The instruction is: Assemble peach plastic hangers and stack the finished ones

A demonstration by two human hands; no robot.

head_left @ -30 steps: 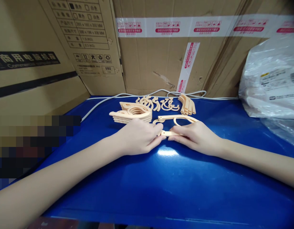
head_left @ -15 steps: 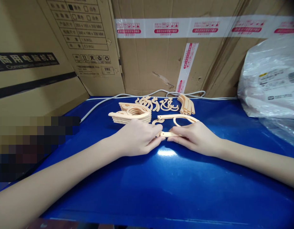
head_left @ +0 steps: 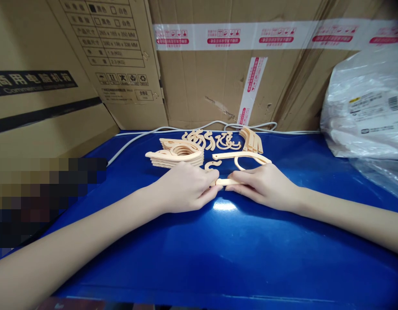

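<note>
So both bare hands are working close together over a blue table (head_left: 225,254), just in front of a neat stack (head_left: 178,163) of cream pieces with round openings. Using that stack as the landmark for everything here.

The right hand (head_left: 265,185) has a short bit of cream strip (head_left: 227,182) showing out of its thumb and fingers, pinched pretty firmly. That strip sits in front of the stack and off to its right. The left hand (head_left: 189,187) is right up against the front of the stack, as seen from here, with thumb and fingers closed around the strip's other end. Hard to say whether a second piece is tucked in that left pinch too, since the fingers cover most of it.

To the right of the stack, just past the hands, there's a long cream arm (head_left: 225,156) with a ring (head_left: 237,163) showing under it, and a single loose hook (head_left: 214,164) lies between that and the stack. Behind the stack are more small hooks (head_left: 225,141), and behind it to the right, a bunch of curved arms (head_left: 253,141) side by side.

Further back from the stack: a white cable (head_left: 299,132), then a taped cardboard box (head_left: 205,82). A clear plastic bag (head_left: 357,125) sits well off to the stack's right.
</note>
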